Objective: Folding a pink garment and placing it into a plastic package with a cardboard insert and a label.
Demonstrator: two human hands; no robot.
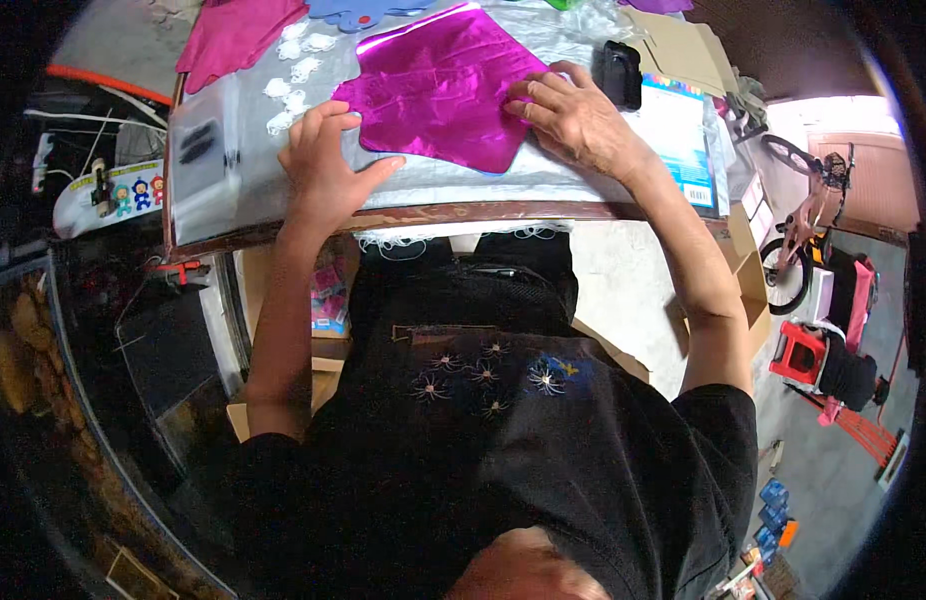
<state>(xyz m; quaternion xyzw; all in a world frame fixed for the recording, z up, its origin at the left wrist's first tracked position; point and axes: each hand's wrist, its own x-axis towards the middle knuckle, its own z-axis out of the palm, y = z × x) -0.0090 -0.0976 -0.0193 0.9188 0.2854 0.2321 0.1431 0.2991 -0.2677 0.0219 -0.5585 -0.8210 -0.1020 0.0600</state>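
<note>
A shiny magenta foil balloon [438, 95], flat and many-cornered, lies on the plastic-covered table in front of me. At its left edge is my left hand [328, 165], thumb spread wide and fingertips touching the foil's side; it holds nothing. My right hand [580, 122] is at the balloon's right corner with its fingers bent onto the foil, and it seems to pinch the edge there. The underside of that grip is hidden. To the left of the foil lie several small bundles of white string [295, 75].
A black plastic tray [619, 76] and a blue printed package [678, 140] lie right of my right hand. Pink foil [233, 40] and blue foil [358, 12] pieces lie at the back. A clear bag [205, 150] covers the left side. Cardboard boxes stand below the table; a bicycle [808, 215] stands right.
</note>
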